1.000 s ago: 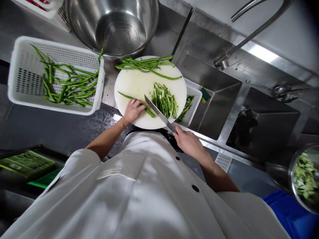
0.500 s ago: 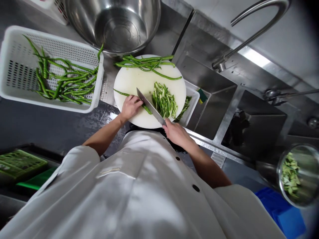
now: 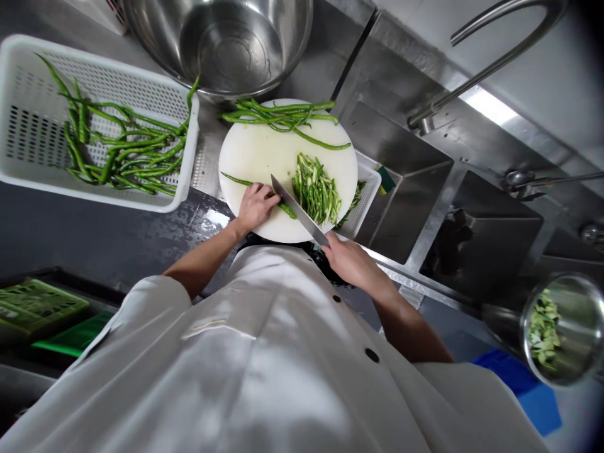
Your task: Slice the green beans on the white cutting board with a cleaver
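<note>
My left hand (image 3: 257,204) is closed over a long green chili pepper (image 3: 287,209) on the round white cutting board (image 3: 257,148). The pepper's thin end sticks out to the left of the fingers and its thick end to the right. My right hand (image 3: 346,257) grips the handle of a kitchen knife (image 3: 302,214). Its blade slants across the pepper close to my left fingertips; whether it touches the pepper I cannot tell. Right of the blade lies a pile of sliced green peppers (image 3: 316,189). Whole green peppers (image 3: 287,116) lie along the board's far edge.
A white perforated basket (image 3: 191,167) with whole peppers stands left. Behind the board is a large steel bowl (image 3: 231,53). Another white basket (image 3: 370,198) sits partly under the board's right side, by the sink (image 3: 406,195). A faucet (image 3: 427,119) rises behind; a steel pot (image 3: 526,330) holds cut greens.
My right hand and the knife handle have shifted slightly right and down relative to the board. My left hand keeps its hold on the pepper. The whole view has shifted a little.
</note>
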The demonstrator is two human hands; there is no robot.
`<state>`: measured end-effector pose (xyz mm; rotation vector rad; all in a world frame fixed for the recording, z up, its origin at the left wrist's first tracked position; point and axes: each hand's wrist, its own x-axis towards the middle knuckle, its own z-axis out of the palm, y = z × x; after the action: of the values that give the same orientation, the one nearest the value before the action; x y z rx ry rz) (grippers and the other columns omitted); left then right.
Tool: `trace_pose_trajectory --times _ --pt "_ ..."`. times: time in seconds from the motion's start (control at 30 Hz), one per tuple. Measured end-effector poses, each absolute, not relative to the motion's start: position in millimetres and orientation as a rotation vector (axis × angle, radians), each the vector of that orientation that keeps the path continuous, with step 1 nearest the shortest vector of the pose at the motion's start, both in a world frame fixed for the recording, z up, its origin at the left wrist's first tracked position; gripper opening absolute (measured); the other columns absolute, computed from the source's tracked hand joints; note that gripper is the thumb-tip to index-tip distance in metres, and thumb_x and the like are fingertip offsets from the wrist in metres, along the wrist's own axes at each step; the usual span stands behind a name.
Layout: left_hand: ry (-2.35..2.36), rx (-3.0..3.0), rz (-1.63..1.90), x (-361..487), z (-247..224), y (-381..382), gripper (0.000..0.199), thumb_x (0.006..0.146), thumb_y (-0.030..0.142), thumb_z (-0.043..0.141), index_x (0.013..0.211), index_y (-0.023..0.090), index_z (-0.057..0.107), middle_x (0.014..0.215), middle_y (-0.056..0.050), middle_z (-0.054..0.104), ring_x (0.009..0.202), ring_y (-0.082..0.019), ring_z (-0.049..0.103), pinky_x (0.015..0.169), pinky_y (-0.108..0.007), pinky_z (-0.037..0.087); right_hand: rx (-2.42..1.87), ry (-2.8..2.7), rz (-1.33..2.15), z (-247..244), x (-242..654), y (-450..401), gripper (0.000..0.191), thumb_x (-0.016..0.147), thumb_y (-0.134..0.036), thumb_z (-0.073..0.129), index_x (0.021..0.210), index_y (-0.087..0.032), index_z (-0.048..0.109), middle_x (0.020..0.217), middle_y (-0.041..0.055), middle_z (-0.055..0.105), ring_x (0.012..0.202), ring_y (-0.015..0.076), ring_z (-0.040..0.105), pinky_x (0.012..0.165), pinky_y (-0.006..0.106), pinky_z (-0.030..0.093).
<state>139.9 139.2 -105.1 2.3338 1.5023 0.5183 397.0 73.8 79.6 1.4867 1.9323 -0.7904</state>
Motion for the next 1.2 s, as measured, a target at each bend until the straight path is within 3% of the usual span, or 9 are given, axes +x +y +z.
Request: trace_pose_trajectory --times 0.2,0.37,0.6,0.77,0.9,1.2 --pt "1.493 2.332 0.528 138.0 -106.0 138.7 0.029 0.101 0.02 0.051 0.109 0.031 0.077 0.112 -0.011 0.067 0.108 -0.031 0.05 0.089 -0.05 0.042 1.584 1.957 -0.784 48.2 379.4 86.6 0.047 0.115 -0.037 0.033 0.155 -0.013 0.042 0.113 0.0201 0.077 0.103 0.0333 0.074 0.081 0.035 0.048" --pt "1.52 2.302 0.494 138.7 -106.7 139.2 0.028 0.102 0.02 0.052 0.106 0.031 0.077 0.111 -0.011 0.068 0.109 -0.031 0.051 0.091 -0.049 0.041 1.516 1.946 -0.807 81.1 404.4 76.1 0.042 0.114 -0.037 0.037 0.146 -0.015 0.052 0.105 0.0185 0.077 0.098 0.0343 0.074 0.077 0.034 0.046" --pt "1.491 2.331 0.557 136.3 -109.4 139.3 0.031 0.1 0.018 0.048 0.108 0.031 0.075 0.111 -0.011 0.069 0.106 -0.031 0.052 0.089 -0.05 0.042 1.575 1.983 -0.789 46.1 376.6 87.8 0.047 0.115 -0.035 0.034 0.154 -0.011 0.044 0.116 0.0211 0.076 0.108 0.0323 0.073 0.083 0.033 0.047" --pt "1.528 2.284 0.555 134.7 -113.2 140.4 0.032 0.1 0.014 0.044 0.107 0.026 0.073 0.112 -0.011 0.068 0.105 -0.03 0.051 0.091 -0.048 0.043 1.519 2.006 -0.802 65.1 399.8 86.8 0.044 0.113 -0.04 0.039 0.15 -0.017 0.05 0.11 0.0173 0.077 0.102 0.0318 0.073 0.083 0.032 0.046" --pt "1.527 2.307 0.552 135.3 -116.2 140.1 0.03 0.1 0.013 0.043 0.106 0.024 0.071 0.111 -0.01 0.069 0.104 -0.029 0.05 0.092 -0.047 0.043 1.539 2.029 -0.845 51.5 380.0 96.3 0.042 0.113 -0.033 0.038 0.148 -0.013 0.051 0.115 0.0189 0.077 0.107 0.0322 0.072 0.084 0.033 0.045" --pt "1.512 2.318 0.603 134.4 -120.9 140.2 0.03 0.103 0.016 0.04 0.1 0.022 0.068 0.105 -0.011 0.067 0.098 -0.026 0.053 0.094 -0.046 0.046 1.533 2.035 -0.898 53.9 388.2 104.7 0.041 0.113 -0.037 0.04 0.144 -0.015 0.054 0.116 0.0187 0.076 0.107 0.0324 0.072 0.086 0.033 0.048"
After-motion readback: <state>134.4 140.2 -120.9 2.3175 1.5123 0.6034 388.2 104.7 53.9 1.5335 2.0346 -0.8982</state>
